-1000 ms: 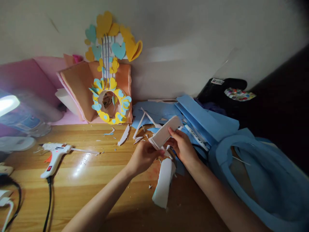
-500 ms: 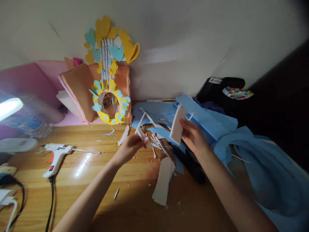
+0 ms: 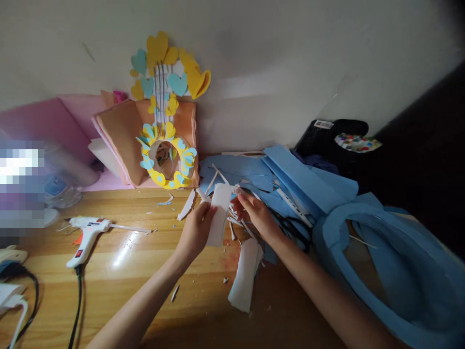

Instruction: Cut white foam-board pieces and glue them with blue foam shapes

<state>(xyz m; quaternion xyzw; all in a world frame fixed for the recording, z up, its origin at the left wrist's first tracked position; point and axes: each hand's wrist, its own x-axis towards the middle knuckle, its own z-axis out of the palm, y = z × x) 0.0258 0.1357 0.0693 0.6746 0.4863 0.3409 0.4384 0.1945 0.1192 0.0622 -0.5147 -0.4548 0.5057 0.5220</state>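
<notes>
A white foam piece (image 3: 220,213) stands upright between my two hands over the wooden table (image 3: 145,261). My left hand (image 3: 196,230) grips its left edge with closed fingers. My right hand (image 3: 256,215) pinches its upper right corner. Thin white offcuts (image 3: 232,220) lie just behind the piece. A longer white foam strip (image 3: 245,274) lies flat on the table below my hands. Black scissors (image 3: 294,227) rest on blue foam to the right of my right hand.
A white glue gun (image 3: 87,232) with a black cord lies at the left. A yellow and blue paper guitar craft (image 3: 165,145) leans on orange sheets at the wall. Blue foam sheets (image 3: 363,242) pile up at the right, beside a black bag (image 3: 334,140).
My right hand brought the white foam piece from the right back to the middle, and my left hand took hold of its left edge. The piece now stands upright between both hands.
</notes>
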